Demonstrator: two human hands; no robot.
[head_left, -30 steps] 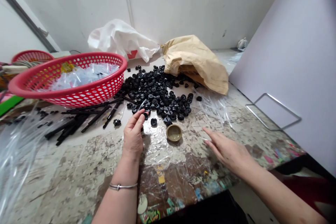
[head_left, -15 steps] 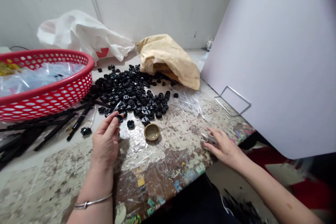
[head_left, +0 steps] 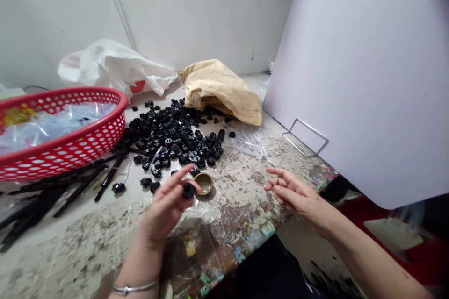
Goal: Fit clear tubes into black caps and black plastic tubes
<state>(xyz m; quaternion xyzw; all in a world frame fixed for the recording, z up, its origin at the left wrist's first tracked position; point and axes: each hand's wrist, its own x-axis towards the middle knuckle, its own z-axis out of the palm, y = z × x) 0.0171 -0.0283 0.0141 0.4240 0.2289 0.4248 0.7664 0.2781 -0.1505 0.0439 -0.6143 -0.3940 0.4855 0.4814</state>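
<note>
My left hand (head_left: 166, 212) pinches a small round black plastic cap (head_left: 188, 190) between thumb and fingers, its index finger stretched out. Just beyond the cap, partly behind my fingers, stands a small brown bowl (head_left: 204, 185); what it holds is hard to make out. Behind it spreads a heap of similar black caps (head_left: 171, 138). My right hand (head_left: 293, 194) hovers over the table's front edge at the right, fingers loosely extended, with nothing visible in them. Thin clear plastic strips (head_left: 250, 142) lie beyond that hand.
A red perforated basket (head_left: 87, 138) with clear plastic packets stands at the left, long black pieces (head_left: 75, 191) beside it. A brown paper bag (head_left: 224, 88) and a white plastic bag (head_left: 108, 67) lie at the back. A large white panel (head_left: 358, 79) with a wire handle (head_left: 305, 138) borders the right.
My left hand has moved right, from the heap to the near side of the bowl, carrying the black cap. A clear loop by my right fingers is no longer visible. The view has tilted up.
</note>
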